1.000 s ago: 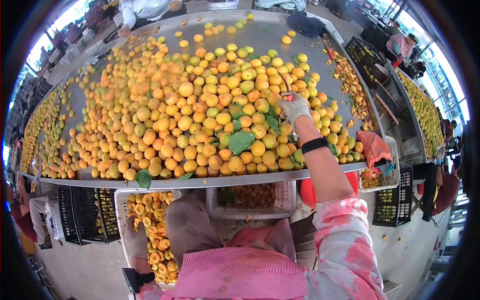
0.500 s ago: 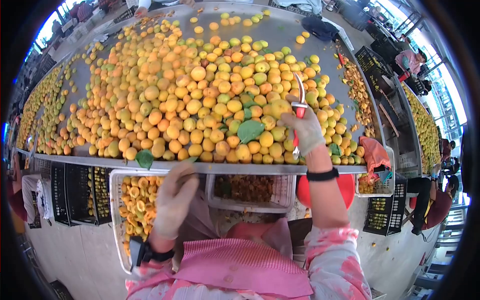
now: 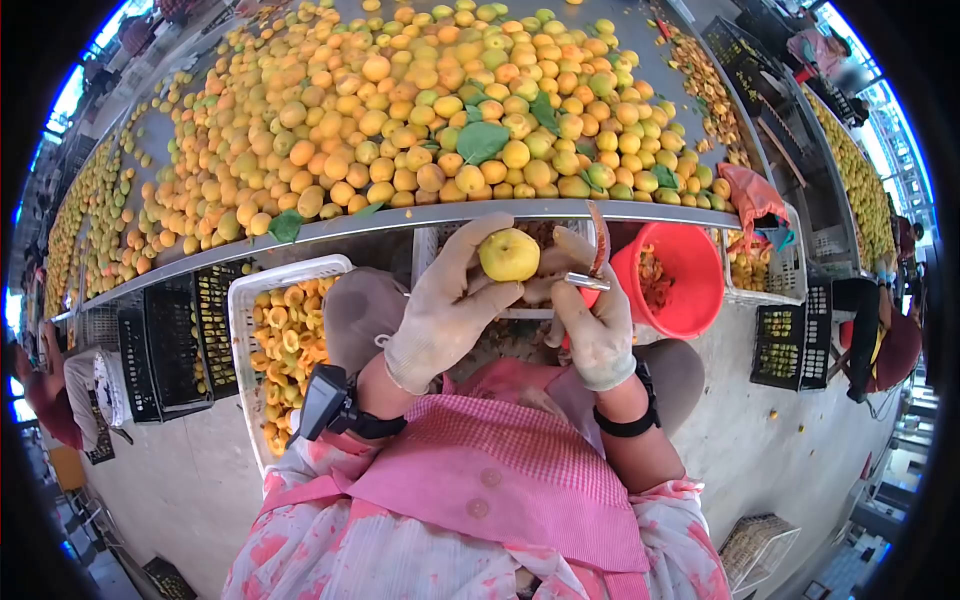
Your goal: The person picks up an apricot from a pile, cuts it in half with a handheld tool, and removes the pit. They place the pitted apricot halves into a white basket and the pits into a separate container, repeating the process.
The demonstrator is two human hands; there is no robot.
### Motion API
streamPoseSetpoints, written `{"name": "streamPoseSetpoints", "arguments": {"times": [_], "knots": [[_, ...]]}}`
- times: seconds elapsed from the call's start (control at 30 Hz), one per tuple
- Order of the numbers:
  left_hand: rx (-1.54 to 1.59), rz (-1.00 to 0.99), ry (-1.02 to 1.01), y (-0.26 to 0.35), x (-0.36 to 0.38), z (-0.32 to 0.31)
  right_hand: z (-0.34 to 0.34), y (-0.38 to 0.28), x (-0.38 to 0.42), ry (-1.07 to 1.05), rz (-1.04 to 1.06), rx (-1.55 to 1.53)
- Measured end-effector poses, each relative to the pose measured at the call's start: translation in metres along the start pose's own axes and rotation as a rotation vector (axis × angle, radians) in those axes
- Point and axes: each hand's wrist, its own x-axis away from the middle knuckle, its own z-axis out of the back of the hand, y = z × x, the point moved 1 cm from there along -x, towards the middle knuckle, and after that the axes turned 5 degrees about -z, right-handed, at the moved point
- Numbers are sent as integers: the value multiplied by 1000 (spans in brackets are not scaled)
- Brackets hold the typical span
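pale-gloved left hand [image 3: 450, 305] grips round yellow fruit [image 3: 508, 255], pale-gloved right hand [image 3: 597, 335] grips curved red-handled metal knife [image 3: 601, 240], seemingly positioning, next needing steadiness.

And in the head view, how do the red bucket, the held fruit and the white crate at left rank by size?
Largest to smallest:
1. White crate, partly hidden
2. Red bucket
3. Held fruit
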Motion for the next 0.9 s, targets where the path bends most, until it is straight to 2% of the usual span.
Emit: {"name": "streamPoseSetpoints", "arguments": {"times": [0.03, 0.07, 0.1, 0.13, 0.2, 0.3, 0.43, 0.53, 0.6, 0.67, 0.8, 0.9], "knots": [[-6, 4, -6, 2, 3, 1, 3, -4, 6, -1, -12, 47], [-183, -76, -67, 4, 5, 2, 6, -12, 12, -49, -131, 37], [-358, -154, -129, 6, 8, 1, 6, -16, 16, -44, -130, 30], [-362, -146, -135, 7, 11, -1, 4, -18, 19, -70, -100, 100], [-112, 22, -193, 9, 16, -6, 2, -21, 23, -124, 38, 150], [-141, 114, -275, 10, 22, -6, 3, -22, 31, -124, 76, 173], [-73, 103, -343, 7, 28, -8, 4, -25, 38, -139, 158, 252], [-96, 165, -399, 10, 32, -12, 4, -26, 38, -167, 221, 320], [-135, 51, -417, 9, 33, -14, 2, -23, 36, -179, 236, 342], [-127, 23, -439, 4, 34, -10, 1, -18, 34, -130, 373, 471], [-205, -49, -474, 3, 38, -6, -4, -30, 42, -117, 325, 580], [-312, -70, -483, 12, 42, -7, -8, -36, 50, -123, 191, 607]]}}
